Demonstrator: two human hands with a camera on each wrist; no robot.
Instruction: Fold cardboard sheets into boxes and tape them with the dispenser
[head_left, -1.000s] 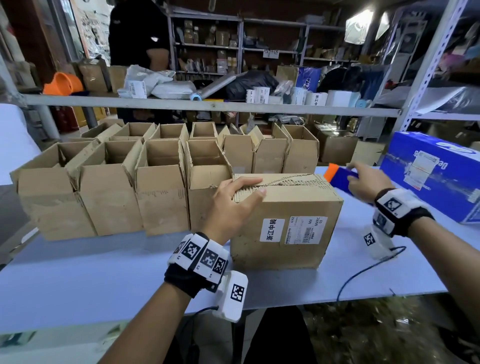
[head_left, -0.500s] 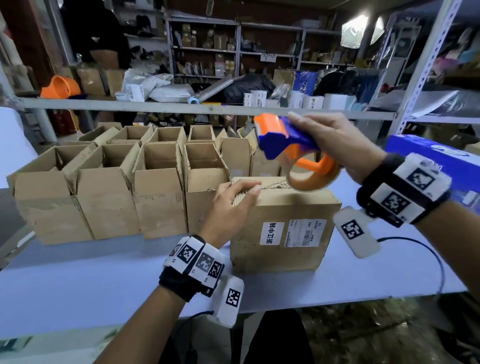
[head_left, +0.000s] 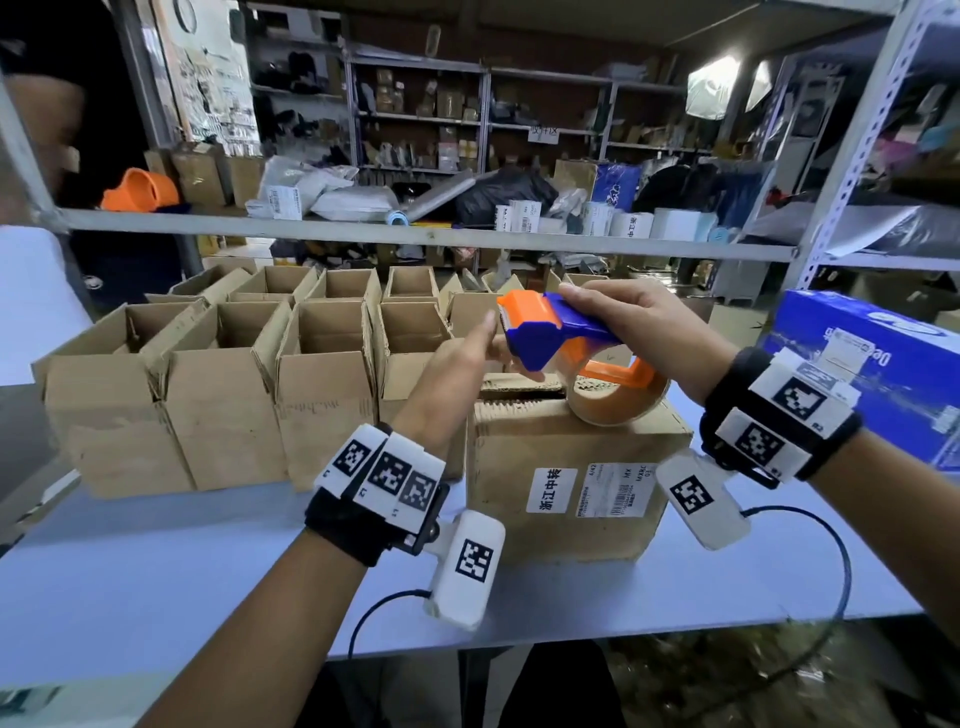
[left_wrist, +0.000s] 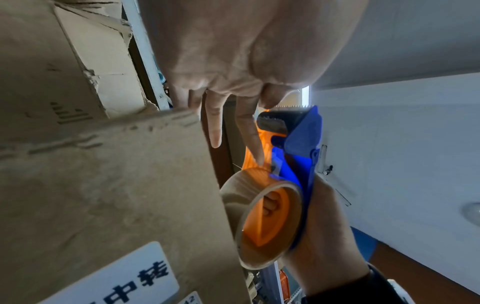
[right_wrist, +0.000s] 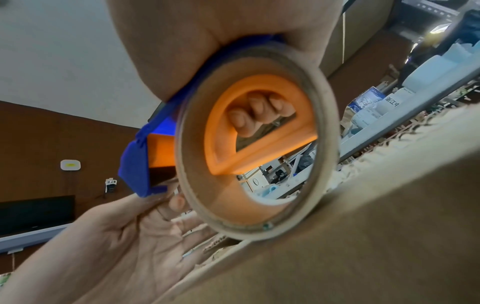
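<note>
Roughly a dozen folded boxes (head_left: 218, 395) standing in rows along the back-left part of the bench (head_left: 156, 582), tops open; bottoms not visible, so taping there cannot be confirmed. Reads as well into the batch, count left unknown, no flat sheets in view. Blue carton (head_left: 878, 374) at the right edge, not part of the job by the look of it. Current box (head_left: 566, 478) nearer the front edge, right of centre, white labels on the front face, top flaps folded down but seam ragged and slightly lifted, no tape visible across it. So: folded, not sealed. Judged step: freeing the tape end before laying the strip along the seam. Tape dispenser (head_left: 561, 338), blue and orange, held above the box's top, cutter end pointing left; roll (head_left: 618, 405) low over the back-right of the top face, touching or just clear, cannot tell which. Right hand (head_left: 649, 332) clamped round the dispenser handle, fingers curled through the orange grip per the right wrist view. Left hand (head_left: 457, 369) off the box, fingers mostly straight and spread, index fingertip against the tape just below the cutter in the left wrist view; not gripping anything. Flaps unrestrained right now, likely to spring unless pressed down before the strip goes on.
</note>
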